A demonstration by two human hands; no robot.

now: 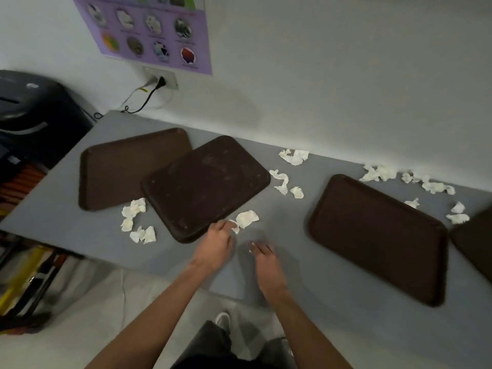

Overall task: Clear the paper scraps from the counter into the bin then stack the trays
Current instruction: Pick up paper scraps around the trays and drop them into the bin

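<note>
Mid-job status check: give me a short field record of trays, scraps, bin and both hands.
trays: left tray, middle tray overlapping it, right tray, fourth tray cut off at frame edge
paper scraps: many scattered on counter
bin: black, left of counter
left hand: touching small scrap beside middle tray; grip unclear
right hand: white bit at fingers; grip unclear

Bare forearms, dark trousers, white shoe.

A wide bare strip of the surface runs between the middle tray and the right tray. Some paper scraps lie in its far part, and more scraps lie before the left tray.
</note>
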